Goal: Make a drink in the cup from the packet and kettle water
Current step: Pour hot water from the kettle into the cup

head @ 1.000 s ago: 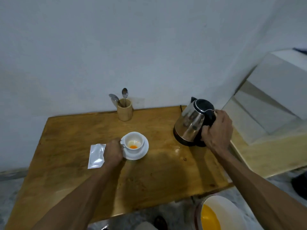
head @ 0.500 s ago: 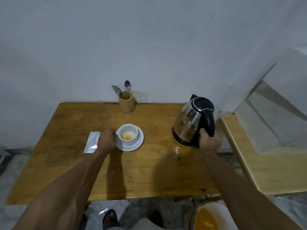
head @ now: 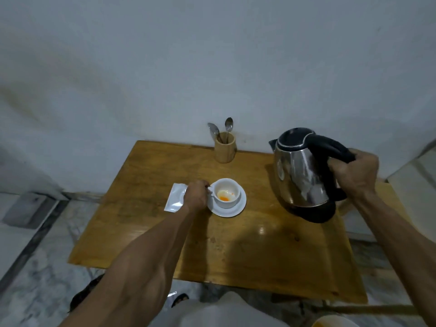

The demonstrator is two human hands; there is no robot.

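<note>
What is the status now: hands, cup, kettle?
Left hand on cup handle. Right hand grips kettle. Orange powder in cup, no water. Path clear.

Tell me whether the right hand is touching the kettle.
Touching. The head view shows the right hand wrapped around the black handle of the kettle, fingers closed on it, with no gap.

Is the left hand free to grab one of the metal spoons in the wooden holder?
Probably not yet: the left hand is holding the white cup's handle, though nothing blocks the spoons.
</note>
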